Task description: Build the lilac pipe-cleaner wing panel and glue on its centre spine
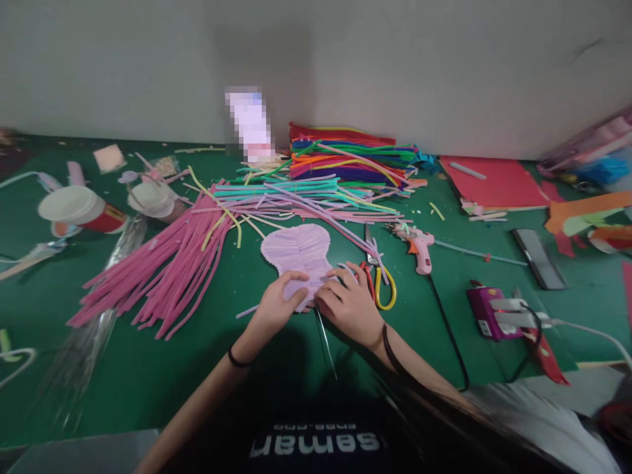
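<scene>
A lavender pipe-cleaner piece (296, 247) with a ridged surface and a wide, rounded top is in front of me. My left hand (280, 299) grips its lower left edge, thumb on top. On the lower right edge, my right hand (350, 299) is closed with bent fingers, and a loose lavender stem shows by its fingertips. Which strand the right fingers pinch is hidden. Another lavender stem end (247, 311) sticks out left of my left hand. A thin wire (326, 342) runs down toward me from between the hands. Scissors (385, 288) with red and yellow handles lie just beyond my right hand.
Pink pipe cleaners (168, 263) fan out at left, with multicoloured bundles (350, 158) behind. A pink glue gun (419, 249) trails a black cord at right. Paper cups (74, 207) stand left; a phone (251, 125) leans on the wall. A purple box (486, 313) sits far right.
</scene>
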A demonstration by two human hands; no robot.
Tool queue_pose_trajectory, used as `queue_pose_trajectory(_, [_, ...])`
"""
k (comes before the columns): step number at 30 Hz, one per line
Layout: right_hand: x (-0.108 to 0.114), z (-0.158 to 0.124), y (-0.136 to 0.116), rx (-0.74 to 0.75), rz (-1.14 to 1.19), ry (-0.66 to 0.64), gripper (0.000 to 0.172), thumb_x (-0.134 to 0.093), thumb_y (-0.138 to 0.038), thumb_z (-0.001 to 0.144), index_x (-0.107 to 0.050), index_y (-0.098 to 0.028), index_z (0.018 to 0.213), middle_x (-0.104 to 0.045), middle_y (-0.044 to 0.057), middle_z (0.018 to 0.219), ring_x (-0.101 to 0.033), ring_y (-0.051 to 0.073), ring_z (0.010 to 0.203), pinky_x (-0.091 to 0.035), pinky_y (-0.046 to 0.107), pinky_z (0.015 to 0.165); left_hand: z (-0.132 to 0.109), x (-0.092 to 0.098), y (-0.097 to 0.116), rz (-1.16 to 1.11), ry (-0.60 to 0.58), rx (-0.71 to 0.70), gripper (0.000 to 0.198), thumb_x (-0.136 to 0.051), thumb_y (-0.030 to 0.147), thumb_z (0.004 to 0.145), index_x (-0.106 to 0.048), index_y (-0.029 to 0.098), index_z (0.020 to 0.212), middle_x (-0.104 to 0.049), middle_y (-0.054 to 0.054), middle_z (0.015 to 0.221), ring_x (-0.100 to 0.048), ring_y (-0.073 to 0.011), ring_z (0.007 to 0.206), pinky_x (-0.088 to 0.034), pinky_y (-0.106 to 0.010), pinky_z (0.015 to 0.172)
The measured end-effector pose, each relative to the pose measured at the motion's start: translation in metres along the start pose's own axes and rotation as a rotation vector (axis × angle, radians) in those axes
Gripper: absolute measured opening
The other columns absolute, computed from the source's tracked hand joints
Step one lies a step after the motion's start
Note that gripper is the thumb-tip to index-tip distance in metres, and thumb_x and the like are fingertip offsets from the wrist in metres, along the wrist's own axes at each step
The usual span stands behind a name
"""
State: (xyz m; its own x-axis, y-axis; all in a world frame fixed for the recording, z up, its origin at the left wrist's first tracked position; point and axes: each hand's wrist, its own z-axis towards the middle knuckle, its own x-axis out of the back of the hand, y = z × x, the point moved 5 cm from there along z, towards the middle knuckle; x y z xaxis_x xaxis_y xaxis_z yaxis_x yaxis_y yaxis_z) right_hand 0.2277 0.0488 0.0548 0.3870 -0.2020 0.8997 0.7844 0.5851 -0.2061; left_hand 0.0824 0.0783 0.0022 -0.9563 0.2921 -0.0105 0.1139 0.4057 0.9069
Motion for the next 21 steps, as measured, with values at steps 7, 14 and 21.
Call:
queue_pose_trajectory(7, [-0.001, 0.0, 0.001, 0.011, -0.02, 0.043, 0.009, -0.057, -0.02, 0.092, -0.066, -0.02, 0.09, -0.071, 0.003, 0.088, -0.057, 0.023, 0.11, -0.029, 0.051, 0.109, 0.0, 0.006, 0.013, 0.273, 0.072, -0.143, 0.031, -0.064, 0.036, 0.079, -0.066, 0.017, 0.103, -0.072, -0.007, 0.103, -0.068, -0.0259, 0.093, -0.053, -0.041, 0.088])
queue_pose_trajectory(14, [0.018, 0.008, 0.016, -0.098, 0.347, 0.044, 0.006, -0.059, -0.019, 0.088, -0.065, -0.02, 0.089, -0.069, 0.006, 0.09, -0.059, 0.023, 0.108, -0.044, 0.042, 0.096, -0.02, 0.011, 0.046, 0.32, -0.048, -0.253, 0.042, -0.058, 0.039, 0.085, -0.059, 0.019, 0.122, -0.068, -0.009, 0.118, -0.065, -0.0262, 0.105, -0.052, -0.039, 0.091])
queue_pose_trajectory(21, [0.068, 0.068, 0.051, -0.382, 1.094, -0.227, 0.017, -0.067, -0.034, 0.082, -0.067, -0.018, 0.085, -0.067, 0.001, 0.08, -0.06, 0.013, 0.071, -0.048, 0.026, 0.066, -0.025, 0.019, 0.136, 0.229, -0.098, -0.412, 0.043, -0.074, 0.038, 0.076, -0.057, 0.02, 0.111, -0.074, -0.006, 0.091, -0.072, -0.0226, 0.081, -0.059, -0.032, 0.07])
